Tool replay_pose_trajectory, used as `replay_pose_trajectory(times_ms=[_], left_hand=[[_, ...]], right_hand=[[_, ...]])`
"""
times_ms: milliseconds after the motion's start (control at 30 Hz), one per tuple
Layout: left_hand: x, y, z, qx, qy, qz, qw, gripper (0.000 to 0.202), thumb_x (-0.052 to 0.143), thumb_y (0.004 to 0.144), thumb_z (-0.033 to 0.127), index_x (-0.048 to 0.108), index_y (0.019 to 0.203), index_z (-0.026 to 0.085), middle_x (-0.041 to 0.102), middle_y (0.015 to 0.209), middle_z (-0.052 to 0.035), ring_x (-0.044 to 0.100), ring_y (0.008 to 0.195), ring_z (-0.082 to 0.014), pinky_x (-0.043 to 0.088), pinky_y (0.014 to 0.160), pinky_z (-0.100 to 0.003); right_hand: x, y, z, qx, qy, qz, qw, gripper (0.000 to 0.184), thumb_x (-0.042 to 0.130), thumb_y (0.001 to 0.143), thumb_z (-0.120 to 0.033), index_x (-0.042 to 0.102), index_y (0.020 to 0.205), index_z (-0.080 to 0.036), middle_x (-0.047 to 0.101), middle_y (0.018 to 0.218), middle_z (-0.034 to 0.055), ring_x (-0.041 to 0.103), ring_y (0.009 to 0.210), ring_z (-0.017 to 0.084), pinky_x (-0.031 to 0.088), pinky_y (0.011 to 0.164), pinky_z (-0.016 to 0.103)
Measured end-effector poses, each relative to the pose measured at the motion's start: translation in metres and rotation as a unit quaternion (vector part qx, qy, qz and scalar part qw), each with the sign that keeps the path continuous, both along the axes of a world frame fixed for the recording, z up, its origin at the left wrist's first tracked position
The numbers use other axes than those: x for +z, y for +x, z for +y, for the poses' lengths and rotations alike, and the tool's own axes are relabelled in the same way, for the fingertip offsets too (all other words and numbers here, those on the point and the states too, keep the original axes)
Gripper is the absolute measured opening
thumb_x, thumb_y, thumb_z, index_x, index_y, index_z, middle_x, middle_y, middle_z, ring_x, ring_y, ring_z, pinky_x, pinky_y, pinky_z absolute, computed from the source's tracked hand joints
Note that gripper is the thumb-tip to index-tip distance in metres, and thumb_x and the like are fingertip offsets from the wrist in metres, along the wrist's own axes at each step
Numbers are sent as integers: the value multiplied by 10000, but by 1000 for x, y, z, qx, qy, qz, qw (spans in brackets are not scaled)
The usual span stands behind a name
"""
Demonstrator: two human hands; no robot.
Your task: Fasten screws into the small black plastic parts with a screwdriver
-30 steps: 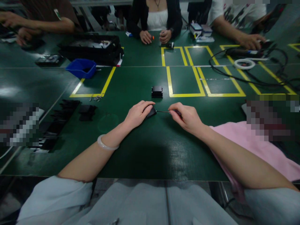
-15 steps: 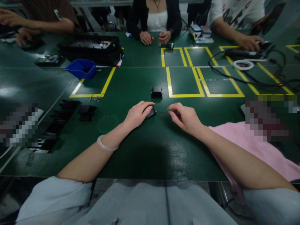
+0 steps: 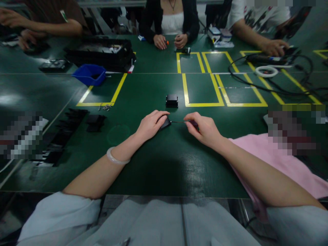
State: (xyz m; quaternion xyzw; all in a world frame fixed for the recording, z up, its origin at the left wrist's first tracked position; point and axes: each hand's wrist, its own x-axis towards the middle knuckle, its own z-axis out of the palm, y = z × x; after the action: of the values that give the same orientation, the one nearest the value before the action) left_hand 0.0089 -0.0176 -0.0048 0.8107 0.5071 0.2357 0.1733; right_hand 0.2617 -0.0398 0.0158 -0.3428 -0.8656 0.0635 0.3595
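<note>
My left hand (image 3: 151, 124) lies curled over a small black part (image 3: 165, 123) on the green table (image 3: 153, 164), pressing it down. My right hand (image 3: 203, 129) is closed in a pinch on a thin screwdriver (image 3: 179, 122), whose metal shaft points left into the black part. A second small black block (image 3: 171, 100) stands on the table just beyond my hands, apart from both.
Black parts (image 3: 74, 126) lie in rows at the left, with loose screws (image 3: 104, 108) near a yellow-taped box. A blue bin (image 3: 89, 74) and black tray (image 3: 101, 51) stand far left. Pink cloth (image 3: 276, 160) lies right. Cables (image 3: 271, 85) and other people's hands are at the far side.
</note>
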Motion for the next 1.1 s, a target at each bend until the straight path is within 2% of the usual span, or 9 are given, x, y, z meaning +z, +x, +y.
replay_pose_trajectory(times_ms=[200,533,700,900,1100], left_hand=[[1,0,0,-1,-5,0,1000,436,351,1059,419,656,1296,216,676,1175,-69,641,1093,-230,478,972,-356],[1,-1,2,5,-6,-3,1000,424,351,1060,420,658,1286,233,680,1175,-59,643,1083,-223,482,977,-351],[1,-2,1,3,-7,-3,1000,430,346,1064,421,654,1295,230,677,1173,-61,643,1082,-222,482,966,-352],[-1,-1,2,1,-3,-5,1000,432,349,1064,420,658,1294,224,677,1168,-61,643,1083,-222,478,966,-349],[0,-1,2,1,-3,-8,1000,428,353,1063,418,658,1291,222,677,1160,-60,645,1083,-220,479,959,-346]], right_hand=[[0,2,2,-10,-10,-23,1000,212,448,1014,-331,608,998,-192,667,742,21,601,605,144,431,604,255],[1,0,0,9,-3,-1,1000,135,486,974,-221,594,1048,-188,684,787,12,589,591,121,428,598,235],[0,2,2,3,5,-19,1000,193,469,1013,-297,614,980,-174,631,684,0,575,552,128,411,565,240],[-1,0,0,0,-6,-14,1000,157,481,981,-243,595,1074,-184,686,784,19,608,599,131,439,607,242],[-1,1,1,-6,-20,-25,999,202,461,1010,-316,611,1004,-180,667,736,27,603,586,143,428,591,252]])
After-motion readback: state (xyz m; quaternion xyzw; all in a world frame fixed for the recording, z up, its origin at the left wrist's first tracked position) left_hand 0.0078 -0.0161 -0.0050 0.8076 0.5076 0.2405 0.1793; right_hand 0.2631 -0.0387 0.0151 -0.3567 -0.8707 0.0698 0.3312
